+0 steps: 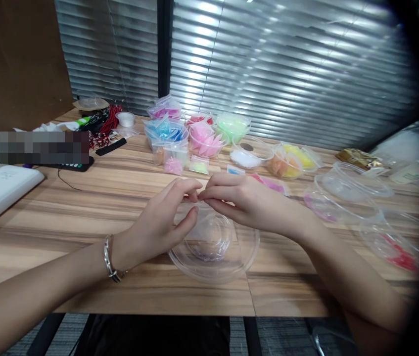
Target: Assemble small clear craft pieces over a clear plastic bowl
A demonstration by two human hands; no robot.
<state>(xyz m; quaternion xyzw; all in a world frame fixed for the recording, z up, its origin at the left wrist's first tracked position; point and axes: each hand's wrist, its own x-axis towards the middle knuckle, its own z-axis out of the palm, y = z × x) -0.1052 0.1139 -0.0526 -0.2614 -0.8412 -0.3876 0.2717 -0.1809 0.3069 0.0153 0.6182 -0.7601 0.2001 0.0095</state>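
My left hand and my right hand meet at the fingertips above a clear round plastic lid or shallow bowl. On the left, the fingers are curled together while the thumb stands a little away from them. The right fingers and thumb are drawn into a pinch. Whatever lies between the fingertips is too small or too see-through to name. Below them, inside the clear round piece, a smaller clear ringed form shows. A pink packet lies just beyond my right hand.
Tubs hold blue packets, pink packets, green packets and orange and yellow ones. Clear containers stand at right, one with red pieces. At left are a white box and red cords.
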